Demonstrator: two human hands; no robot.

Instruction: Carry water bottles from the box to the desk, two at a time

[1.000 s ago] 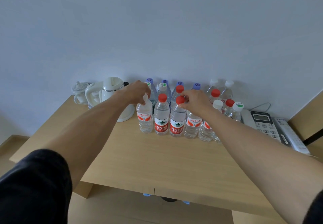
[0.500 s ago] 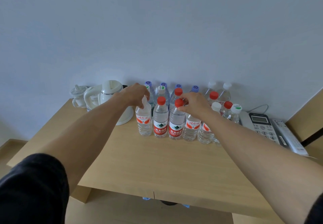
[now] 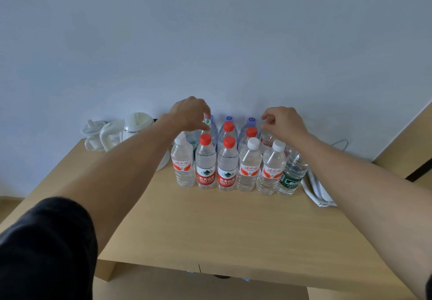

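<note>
Several clear water bottles stand in rows at the back of the wooden desk (image 3: pixel 233 229). In the front row are white-capped bottles (image 3: pixel 182 164) and red-capped bottles (image 3: pixel 205 161), with a green-labelled bottle (image 3: pixel 292 173) at the right end. My left hand (image 3: pixel 189 114) reaches over them and pinches the green-and-white cap of a back-row bottle (image 3: pixel 207 122). My right hand (image 3: pixel 285 121) is curled round the top of another back-row bottle (image 3: pixel 268 138), whose cap is hidden by my fingers. The box is out of view.
A white kettle (image 3: pixel 138 124) and a clear lidded cup (image 3: pixel 92 131) stand at the desk's back left, against the wall. A white device (image 3: pixel 320 194) lies at the right, partly under my right arm. A thin cable (image 3: pixel 339 141) runs along the wall.
Both hands let go of the front-row bottle tops and moved back to bottles in the rear row. The camera came closer to the desk.
</note>
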